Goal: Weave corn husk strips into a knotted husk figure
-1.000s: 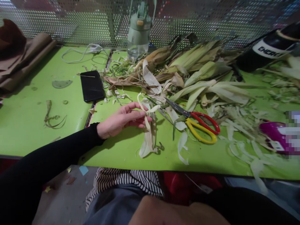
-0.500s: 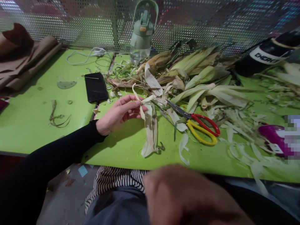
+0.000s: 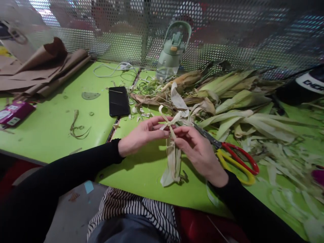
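Note:
Pale strips of corn husk (image 3: 174,122) cross between my two hands above the green table. My left hand (image 3: 145,135) pinches the husk strips from the left. From the right, my right hand (image 3: 198,152) has its thumb and fingers closed on a strip hanging off the same piece. A wider corn husk (image 3: 172,163) lies right below the fingers, its lower end near the table's front edge; whether it is joined to the held strips I cannot tell. Beside my right wrist lie scissors (image 3: 222,146) with one red and one yellow handle, partly covered by the hand.
A heap of corn husks (image 3: 227,87) spreads behind and right of my hands. A phone (image 3: 118,101), a white cable (image 3: 111,69) and brown paper (image 3: 50,72) lie to the left. A green water bottle (image 3: 169,55) stands against the perforated metal screen (image 3: 113,33).
My right hand has come up from near my lap to the husk and now grips it beside the left hand. The view has turned slightly left; the left hand keeps its hold.

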Demonstrator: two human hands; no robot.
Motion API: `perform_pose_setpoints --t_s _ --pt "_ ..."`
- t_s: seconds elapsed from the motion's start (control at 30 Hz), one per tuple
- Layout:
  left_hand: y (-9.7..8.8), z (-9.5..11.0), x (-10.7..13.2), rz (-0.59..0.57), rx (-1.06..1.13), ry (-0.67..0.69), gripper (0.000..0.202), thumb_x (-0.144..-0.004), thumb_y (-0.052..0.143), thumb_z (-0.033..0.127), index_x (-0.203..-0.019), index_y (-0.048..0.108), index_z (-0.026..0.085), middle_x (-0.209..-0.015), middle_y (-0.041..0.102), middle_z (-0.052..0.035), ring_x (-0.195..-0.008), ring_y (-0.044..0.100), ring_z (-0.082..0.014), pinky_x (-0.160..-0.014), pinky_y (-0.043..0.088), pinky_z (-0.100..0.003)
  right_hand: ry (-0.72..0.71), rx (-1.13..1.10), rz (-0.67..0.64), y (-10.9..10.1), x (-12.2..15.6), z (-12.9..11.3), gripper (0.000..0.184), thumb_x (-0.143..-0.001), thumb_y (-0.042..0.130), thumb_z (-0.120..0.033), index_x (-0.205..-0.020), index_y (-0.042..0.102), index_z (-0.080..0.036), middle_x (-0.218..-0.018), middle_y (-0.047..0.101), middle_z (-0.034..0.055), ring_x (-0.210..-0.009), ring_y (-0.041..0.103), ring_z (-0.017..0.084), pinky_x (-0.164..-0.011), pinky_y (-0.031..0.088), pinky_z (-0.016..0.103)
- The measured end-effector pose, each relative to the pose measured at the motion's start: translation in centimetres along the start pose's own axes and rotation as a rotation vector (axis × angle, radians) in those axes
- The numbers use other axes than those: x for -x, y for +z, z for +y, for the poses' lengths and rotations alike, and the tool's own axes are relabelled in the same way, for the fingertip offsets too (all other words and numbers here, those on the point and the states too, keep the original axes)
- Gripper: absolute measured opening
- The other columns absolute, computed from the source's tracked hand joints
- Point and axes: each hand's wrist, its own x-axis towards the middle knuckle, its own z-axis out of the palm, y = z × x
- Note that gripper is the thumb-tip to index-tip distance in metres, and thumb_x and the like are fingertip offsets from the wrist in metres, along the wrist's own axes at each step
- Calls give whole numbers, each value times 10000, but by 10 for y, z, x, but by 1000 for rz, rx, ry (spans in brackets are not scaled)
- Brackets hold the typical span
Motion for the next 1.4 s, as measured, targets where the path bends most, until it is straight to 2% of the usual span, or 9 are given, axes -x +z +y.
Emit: perform_pose_setpoints --t_s 0.2,0.4,0.53,0.73,0.9,1.0,1.1,1.27,1.4 --pt "3 -2 4 21 0 -30 244 -938 573 213 -1153 654 131 -1052 718 -84 -919 666 -133 -952 507 -326 -56 194 127 -2 1 4 166 -926 629 -369 -966 620 -209 -806 658 1 -642 585 127 -570 480 257" --pt "11 -13 8 -115 -166 59 320 -953 494 168 -1256 594 188 -1330 609 -92 -1190 583 -201 -1035 466 -365 -340 474 265 -2 1 5 332 -905 669 -325 -1188 621 -158 -856 629 40 -741 592 168 -617 487 296" --pt "9 -25 5 -176 -308 132 262 -913 570 161 -1170 623 150 -1101 686 -78 -1050 623 -186 -999 463 -350 -586 611 236 -1 3 0 148 -888 663 -153 -1035 651 -166 -805 681 43 -727 602 173 -673 504 308" --pt "4 -20 1 -102 -343 125 162 -889 605 154 -1037 669 135 -899 682 -37 -869 624 -139 -811 489 -263 -814 724 110 0 6 -4 161 -830 613 -94 -974 616 -167 -843 712 91 -794 644 224 -745 552 361" --pt "12 -11 6 7 -288 82 413 -896 605 159 -1306 551 168 -706 572 41 -635 555 -92 -684 508 -233 -796 825 138 0 9 -5 199 -860 624 -127 -1045 600 -197 -895 723 91 -782 644 218 -732 554 366" --pt "17 -8 10 55 -237 59 504 -939 555 184 -1431 448 196 -820 629 5 -696 599 -101 -716 537 -241 -751 878 186 -1 11 -5 216 -875 612 -114 -1070 585 -203 -891 726 90 -781 650 220 -730 547 364" --pt "19 -8 12 23 -232 65 361 -943 561 210 -1303 578 176 -974 670 -37 -829 629 -115 -782 532 -242 -746 887 195 0 11 -4 202 -879 612 -116 -1065 584 -190 -873 727 99 -773 649 226 -722 548 370" --pt "13 -5 11 -59 -152 43 186 -896 650 223 -1043 676 112 -923 668 -33 -848 620 -107 -828 515 -245 -853 745 104 0 9 -4 196 -868 615 -102 -1041 583 -191 -897 723 88 -834 672 218 -741 579 361" --pt "11 -3 9 -29 -83 0 202 -830 723 187 -1006 653 116 -826 669 -10 -742 626 -87 -759 522 -239 -703 589 140 -2 10 -7 200 -864 642 -111 -993 569 -246 -869 715 45 -786 668 195 -693 564 351"
